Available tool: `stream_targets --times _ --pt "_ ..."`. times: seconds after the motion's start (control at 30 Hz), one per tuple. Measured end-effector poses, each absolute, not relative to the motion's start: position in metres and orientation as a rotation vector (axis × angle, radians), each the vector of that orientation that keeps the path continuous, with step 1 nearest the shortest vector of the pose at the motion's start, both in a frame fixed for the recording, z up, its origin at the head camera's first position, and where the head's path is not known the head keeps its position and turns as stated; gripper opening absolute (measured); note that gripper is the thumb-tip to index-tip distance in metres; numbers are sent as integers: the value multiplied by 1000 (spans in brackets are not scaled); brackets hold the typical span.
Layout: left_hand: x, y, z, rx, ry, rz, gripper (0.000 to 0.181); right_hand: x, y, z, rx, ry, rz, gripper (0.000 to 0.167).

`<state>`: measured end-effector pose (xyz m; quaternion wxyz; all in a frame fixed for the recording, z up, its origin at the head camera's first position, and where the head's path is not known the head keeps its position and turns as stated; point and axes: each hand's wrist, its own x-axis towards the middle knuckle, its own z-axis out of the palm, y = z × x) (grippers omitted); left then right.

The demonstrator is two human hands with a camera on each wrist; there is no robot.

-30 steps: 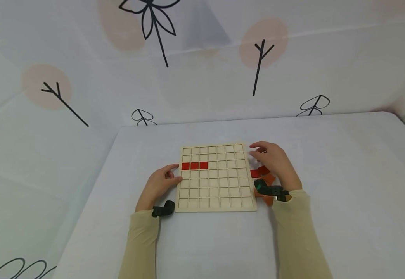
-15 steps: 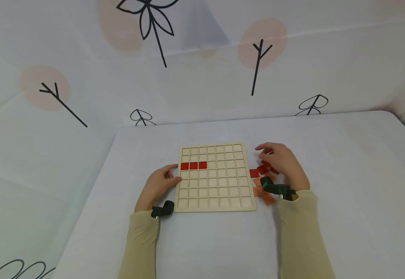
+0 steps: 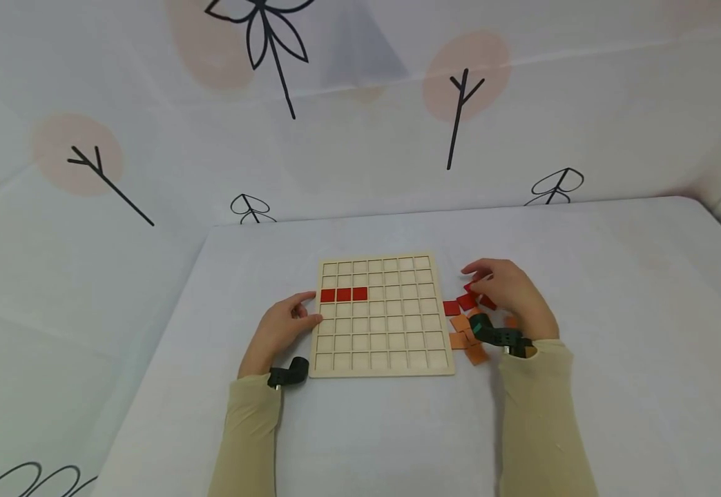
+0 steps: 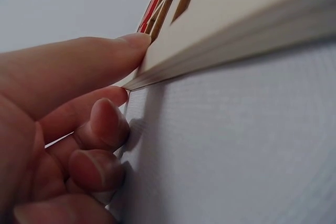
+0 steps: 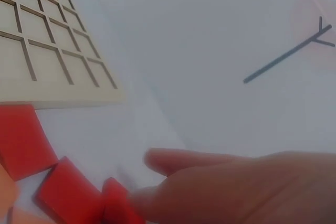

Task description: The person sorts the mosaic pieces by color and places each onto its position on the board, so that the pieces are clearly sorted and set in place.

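Observation:
A pale wooden grid board (image 3: 380, 338) lies on the white table, with a short row of red square tiles (image 3: 344, 295) set in its third row from the far side. My left hand (image 3: 281, 327) holds the board's left edge; in the left wrist view the thumb (image 4: 113, 53) lies on top of the rim and the other fingers are bent beside it. Over the loose tiles right of the board is my right hand (image 3: 505, 286). Its thumb tip touches a red tile (image 5: 113, 203), while the index finger (image 5: 178, 158) stands apart from the thumb.
Loose red tiles (image 3: 452, 308) and orange tiles (image 3: 476, 354) lie along the board's right side, some partly hidden by the right wrist and its camera (image 3: 491, 333). A printed cloth backdrop (image 3: 367, 138) rises behind the table's far edge.
My right hand has moved right and slightly nearer, from beside the board's far right corner down to the red tiles. My left hand stays at the board's edge.

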<state>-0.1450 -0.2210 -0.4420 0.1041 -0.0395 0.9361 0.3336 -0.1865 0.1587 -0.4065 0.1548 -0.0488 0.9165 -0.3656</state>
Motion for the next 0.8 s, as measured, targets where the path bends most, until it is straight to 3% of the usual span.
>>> stream_targets --times 0.8 --pt "-146 -220 -441 -123 2753 1017 52 -190 160 -417 -66 2580 -1001 34"
